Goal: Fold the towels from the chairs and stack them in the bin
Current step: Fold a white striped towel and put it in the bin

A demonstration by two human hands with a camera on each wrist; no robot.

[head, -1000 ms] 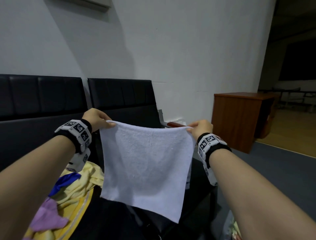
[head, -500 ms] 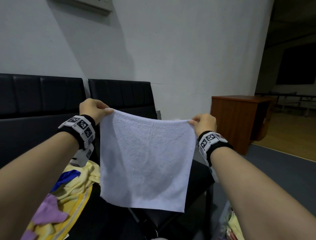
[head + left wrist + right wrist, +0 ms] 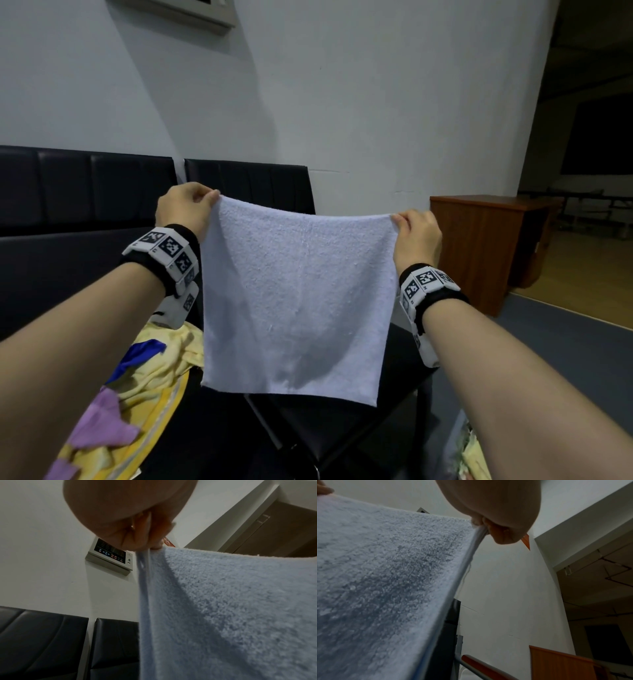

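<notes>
open air beside towel, chairs behind, cabinet right

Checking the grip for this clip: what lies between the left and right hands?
Only the white towel, stretched between the left hand and right hand, each pinching a top corner. The head view shows it.

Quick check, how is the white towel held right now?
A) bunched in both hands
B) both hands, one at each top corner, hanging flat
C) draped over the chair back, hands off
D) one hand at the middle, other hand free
B: the left hand and right hand each pinch a top corner of the white towel, which hangs spread flat between them.
</notes>
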